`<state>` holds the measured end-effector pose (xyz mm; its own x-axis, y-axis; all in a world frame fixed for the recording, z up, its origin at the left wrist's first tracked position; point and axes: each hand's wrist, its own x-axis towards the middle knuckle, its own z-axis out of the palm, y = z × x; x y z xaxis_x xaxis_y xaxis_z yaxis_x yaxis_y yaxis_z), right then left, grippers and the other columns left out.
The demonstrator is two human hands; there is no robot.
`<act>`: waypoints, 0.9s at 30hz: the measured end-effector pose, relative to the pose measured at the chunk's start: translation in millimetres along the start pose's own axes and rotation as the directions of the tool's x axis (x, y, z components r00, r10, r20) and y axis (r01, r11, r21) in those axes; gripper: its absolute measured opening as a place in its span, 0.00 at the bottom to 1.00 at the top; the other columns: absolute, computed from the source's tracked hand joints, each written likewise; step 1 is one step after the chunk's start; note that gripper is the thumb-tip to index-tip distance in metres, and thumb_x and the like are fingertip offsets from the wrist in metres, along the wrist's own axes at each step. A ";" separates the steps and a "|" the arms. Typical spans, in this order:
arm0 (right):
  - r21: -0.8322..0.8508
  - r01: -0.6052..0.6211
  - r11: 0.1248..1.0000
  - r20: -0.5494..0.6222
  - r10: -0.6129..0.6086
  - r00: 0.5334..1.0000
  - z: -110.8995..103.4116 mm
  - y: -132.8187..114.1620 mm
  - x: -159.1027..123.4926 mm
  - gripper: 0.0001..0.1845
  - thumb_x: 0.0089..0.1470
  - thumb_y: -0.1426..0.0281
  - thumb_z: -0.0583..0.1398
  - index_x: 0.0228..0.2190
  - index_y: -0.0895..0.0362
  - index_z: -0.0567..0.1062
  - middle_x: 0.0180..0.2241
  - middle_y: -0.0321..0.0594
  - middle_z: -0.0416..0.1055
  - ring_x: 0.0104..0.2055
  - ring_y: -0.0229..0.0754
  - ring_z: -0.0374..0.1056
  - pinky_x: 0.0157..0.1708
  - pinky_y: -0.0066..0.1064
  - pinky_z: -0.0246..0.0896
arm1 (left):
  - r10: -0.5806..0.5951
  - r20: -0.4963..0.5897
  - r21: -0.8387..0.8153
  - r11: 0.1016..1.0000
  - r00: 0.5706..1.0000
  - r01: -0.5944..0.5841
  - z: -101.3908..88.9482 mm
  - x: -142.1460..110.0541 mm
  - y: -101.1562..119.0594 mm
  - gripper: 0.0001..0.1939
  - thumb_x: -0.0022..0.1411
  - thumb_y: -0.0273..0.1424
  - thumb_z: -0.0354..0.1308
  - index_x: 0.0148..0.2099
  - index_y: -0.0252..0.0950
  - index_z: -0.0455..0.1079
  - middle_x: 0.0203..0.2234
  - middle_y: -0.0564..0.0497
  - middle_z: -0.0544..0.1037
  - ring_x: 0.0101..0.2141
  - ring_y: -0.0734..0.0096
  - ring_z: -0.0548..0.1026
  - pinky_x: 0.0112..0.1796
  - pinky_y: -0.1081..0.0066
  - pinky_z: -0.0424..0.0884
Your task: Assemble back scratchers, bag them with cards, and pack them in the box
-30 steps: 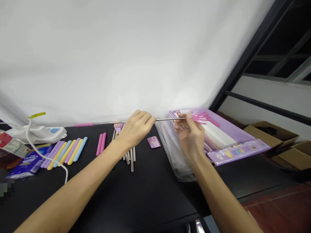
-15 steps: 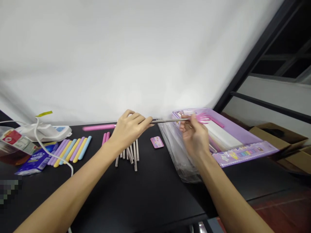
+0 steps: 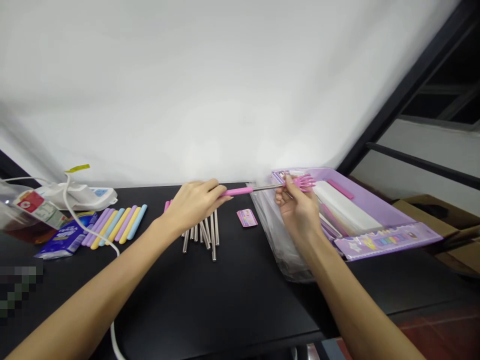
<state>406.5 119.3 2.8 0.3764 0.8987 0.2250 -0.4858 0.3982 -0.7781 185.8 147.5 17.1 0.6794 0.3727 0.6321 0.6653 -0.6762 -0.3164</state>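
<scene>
Between my two hands is a pink back scratcher (image 3: 240, 191) with a metal rod and a hand-shaped pink head (image 3: 305, 182). My left hand (image 3: 197, 202) is closed round its pink handle, whose right end shows past the fingers. My right hand (image 3: 298, 205) pinches the rod close to the head. Beneath my left hand, several metal rods (image 3: 213, 235) lie on the black table, and pink tubes (image 3: 167, 205) are partly hidden by it. A small stack of pink cards (image 3: 247, 218) lies between the hands.
At left are several pastel tubes (image 3: 123, 225), a blue packet (image 3: 67, 237), a drink bottle (image 3: 22, 220) and a white power strip (image 3: 99, 198) with its cable (image 3: 71, 205). At right, a purple display box (image 3: 393, 210) sits beside clear plastic bags (image 3: 279, 245). Cardboard boxes (image 3: 423, 215) stand beyond.
The pink handle has moved right along the rod, so less metal shows between my hands. My left hand now grips the handle instead of the rod. The view has shifted slightly.
</scene>
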 end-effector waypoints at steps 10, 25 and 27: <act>-0.166 0.037 0.985 0.216 0.000 0.976 -6.9 4.6 3.4 0.13 0.45 0.64 0.74 0.28 0.59 0.80 0.24 0.37 0.75 0.25 0.34 0.69 0.24 0.24 0.64 | 0.010 0.103 -0.196 0.981 0.995 0.011 3.8 -19.0 -12.0 0.15 0.75 0.34 0.45 0.46 0.33 0.71 0.31 0.49 0.78 0.27 0.70 0.75 0.27 0.70 0.64; -0.963 0.200 0.181 0.208 0.025 0.978 -65.0 -29.8 25.3 0.12 0.37 0.78 0.71 0.27 0.54 0.81 0.22 0.36 0.78 0.26 0.43 0.71 0.27 0.32 0.59 | -0.181 0.435 -0.474 0.786 0.882 0.396 3.9 -6.1 10.3 0.15 0.74 0.37 0.45 0.51 0.37 0.69 0.17 0.58 0.69 0.19 0.71 0.70 0.24 0.71 0.63; -0.961 0.233 0.152 0.240 0.032 0.970 -72.9 -21.6 23.3 0.12 0.37 0.80 0.69 0.26 0.53 0.80 0.21 0.35 0.78 0.28 0.45 0.72 0.32 0.35 0.61 | -0.170 0.459 -0.468 0.788 0.872 0.400 5.9 -7.2 13.8 0.15 0.74 0.37 0.45 0.51 0.38 0.69 0.16 0.58 0.67 0.19 0.71 0.69 0.24 0.71 0.63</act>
<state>483.3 118.3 -17.9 0.1603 0.9287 0.3345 0.7714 0.0936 -0.6295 191.9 139.2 4.0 0.6211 0.7319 0.2803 0.6516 -0.6809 0.3343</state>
